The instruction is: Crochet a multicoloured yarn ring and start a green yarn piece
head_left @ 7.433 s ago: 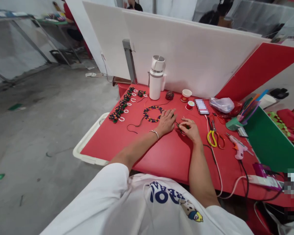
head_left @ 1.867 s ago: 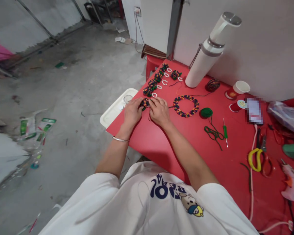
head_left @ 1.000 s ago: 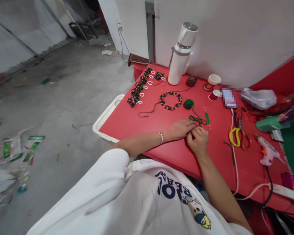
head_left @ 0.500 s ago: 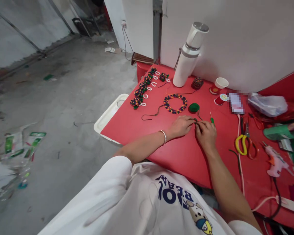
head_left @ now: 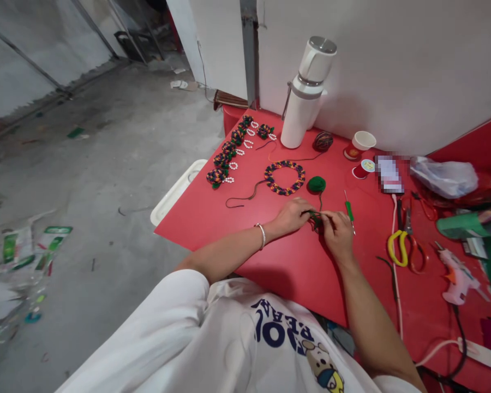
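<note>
Green yarn [head_left: 315, 220] is pinched by left hand [head_left: 291, 216] and right hand [head_left: 338, 233]; its ball [head_left: 316, 184] lies near.

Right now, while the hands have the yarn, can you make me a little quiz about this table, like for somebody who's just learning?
1. What colour is the yarn between the left hand and the right hand?
2. True or false: the green-handled tool lies on the table, in neither hand.
3. Which of these is closest to the red thread spool?
A) the glue gun
B) the paper cup
C) the yellow-and-red-handled scissors

Key:
1. Green.
2. True.
3. B, the paper cup, just behind the spool.
</note>
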The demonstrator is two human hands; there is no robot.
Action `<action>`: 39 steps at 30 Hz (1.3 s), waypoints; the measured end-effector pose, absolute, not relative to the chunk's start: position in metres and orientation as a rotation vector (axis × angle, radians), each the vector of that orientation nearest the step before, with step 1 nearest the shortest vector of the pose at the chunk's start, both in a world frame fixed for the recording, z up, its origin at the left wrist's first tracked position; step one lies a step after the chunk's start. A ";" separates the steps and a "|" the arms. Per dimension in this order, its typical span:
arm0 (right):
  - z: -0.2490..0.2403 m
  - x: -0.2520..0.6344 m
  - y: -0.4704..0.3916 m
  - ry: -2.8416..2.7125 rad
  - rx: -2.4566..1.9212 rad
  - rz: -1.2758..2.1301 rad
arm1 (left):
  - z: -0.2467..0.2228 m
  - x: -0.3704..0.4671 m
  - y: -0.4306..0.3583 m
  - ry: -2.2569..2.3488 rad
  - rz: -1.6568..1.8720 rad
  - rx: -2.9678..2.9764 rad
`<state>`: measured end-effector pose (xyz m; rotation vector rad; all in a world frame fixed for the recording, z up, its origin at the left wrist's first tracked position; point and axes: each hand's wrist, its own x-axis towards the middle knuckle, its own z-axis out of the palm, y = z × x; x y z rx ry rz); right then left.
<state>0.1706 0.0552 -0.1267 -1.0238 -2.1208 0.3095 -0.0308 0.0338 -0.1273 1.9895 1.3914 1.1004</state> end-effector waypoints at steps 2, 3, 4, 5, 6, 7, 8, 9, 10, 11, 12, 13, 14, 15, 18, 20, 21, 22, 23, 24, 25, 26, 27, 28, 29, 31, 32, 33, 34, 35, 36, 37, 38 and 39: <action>-0.127 0.171 0.055 -2.047 -1.068 0.359 | -0.128 -0.031 0.034 1.398 1.125 1.904; -0.127 0.171 0.055 -2.017 -1.087 0.381 | -0.129 -0.030 0.034 1.386 1.146 1.849; -0.127 0.171 0.055 -1.992 -1.106 0.397 | -0.129 -0.030 0.034 1.370 1.173 1.781; -0.128 0.172 0.055 -1.971 -1.125 0.406 | -0.130 -0.030 0.034 1.350 1.207 1.699; -0.128 0.172 0.055 -1.950 -1.143 0.410 | -0.130 -0.030 0.035 1.323 1.244 1.606; -0.129 0.172 0.055 -1.927 -1.159 0.413 | -0.131 -0.031 0.035 1.292 1.279 1.509; -0.129 0.172 0.055 -1.899 -1.175 0.420 | -0.131 -0.032 0.036 1.265 1.311 1.420; -0.129 0.172 0.055 -1.862 -1.192 0.431 | -0.130 -0.032 0.036 1.239 1.336 1.341; -0.129 0.173 0.054 -1.823 -1.208 0.450 | -0.129 -0.033 0.036 1.225 1.360 1.286; -0.128 0.173 0.054 -1.773 -1.227 0.467 | -0.126 -0.034 0.037 1.254 1.396 1.251; -0.128 0.173 0.054 -1.720 -1.248 0.482 | -0.124 -0.035 0.037 1.280 1.414 1.218; -0.127 0.173 0.055 -1.693 -1.254 0.499 | -0.120 -0.035 0.037 1.281 1.420 1.176; -0.126 0.173 0.055 -1.681 -1.253 0.511 | -0.117 -0.035 0.037 1.265 1.430 1.115; -0.125 0.173 0.056 -1.681 -1.249 0.517 | -0.113 -0.035 0.036 1.236 1.433 1.038; -0.123 0.172 0.056 -1.759 -1.201 0.529 | -0.104 -0.033 0.032 1.157 1.347 0.883; -0.122 0.169 0.054 -1.888 -1.138 0.521 | -0.101 -0.031 0.028 1.087 1.304 0.847; -0.122 0.167 0.052 -1.963 -1.105 0.512 | -0.100 -0.030 0.027 1.054 1.289 0.842; -0.122 0.164 0.051 -2.032 -1.078 0.503 | -0.100 -0.029 0.025 1.028 1.279 0.838; -0.123 0.162 0.049 -2.085 -1.063 0.496 | -0.101 -0.029 0.025 1.009 1.274 0.830; -0.123 0.160 0.047 -2.115 -1.064 0.493 | -0.102 -0.029 0.025 0.997 1.276 0.813; -0.124 0.158 0.046 -2.120 -1.078 0.497 | -0.103 -0.030 0.026 0.989 1.284 0.788; -0.125 0.157 0.045 -2.103 -1.099 0.502 | -0.104 -0.031 0.027 0.980 1.295 0.760; -0.125 0.157 0.044 -2.073 -1.119 0.509 | -0.104 -0.033 0.029 0.971 1.304 0.736; -0.125 0.157 0.044 -2.037 -1.133 0.517 | -0.105 -0.035 0.030 0.961 1.307 0.720; -0.124 0.158 0.044 -1.998 -1.143 0.524 | -0.105 -0.037 0.032 0.948 1.302 0.713; -0.122 0.161 0.044 -1.939 -1.144 0.551 | -0.104 -0.041 0.034 0.921 1.264 0.723; -0.121 0.162 0.045 -1.919 -1.137 0.574 | -0.103 -0.042 0.034 0.907 1.235 0.738; -0.119 0.163 0.045 -1.902 -1.126 0.602 | -0.102 -0.042 0.034 0.892 1.203 0.755; -0.118 0.164 0.045 -1.887 -1.116 0.632 | -0.101 -0.043 0.034 0.876 1.168 0.774; -0.117 0.165 0.045 -1.877 -1.107 0.665 | -0.101 -0.043 0.033 0.857 1.134 0.796; -0.117 0.165 0.045 -1.871 -1.098 0.700 | -0.100 -0.042 0.032 0.834 1.102 0.817; -0.117 0.165 0.045 -1.867 -1.088 0.740 | -0.100 -0.042 0.031 0.811 1.073 0.836; -0.118 0.164 0.044 -1.863 -1.075 0.790 | -0.100 -0.041 0.030 0.788 1.052 0.853; -0.119 0.164 0.044 -1.857 -1.059 0.844 | -0.100 -0.041 0.029 0.768 1.037 0.870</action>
